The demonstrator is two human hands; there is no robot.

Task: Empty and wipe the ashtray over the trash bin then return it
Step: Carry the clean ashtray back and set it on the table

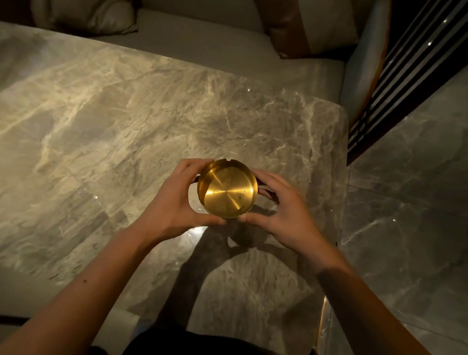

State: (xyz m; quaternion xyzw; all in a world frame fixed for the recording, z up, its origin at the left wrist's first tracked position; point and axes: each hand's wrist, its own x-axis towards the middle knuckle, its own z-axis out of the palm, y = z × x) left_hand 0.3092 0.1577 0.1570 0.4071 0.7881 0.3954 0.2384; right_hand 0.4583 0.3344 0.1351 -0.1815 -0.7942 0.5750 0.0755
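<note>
A round gold metal ashtray [227, 188] is upright over the right part of the grey marble table [92, 132], its shiny inside showing only a few dark specks. My left hand [179, 200] cups its left side, thumb under the near rim. My right hand [277, 208] cups its right side, fingers curled around the far edge. Whether the ashtray rests on the table or hangs just above it I cannot tell. No trash bin is in view.
A pale sofa [213, 38] with a cream cushion [82, 11] and a brown-and-cream cushion [306, 16] runs along the table's far side. Glossy dark marble floor [428, 199] lies to the right, beside a slatted dark panel [407, 80].
</note>
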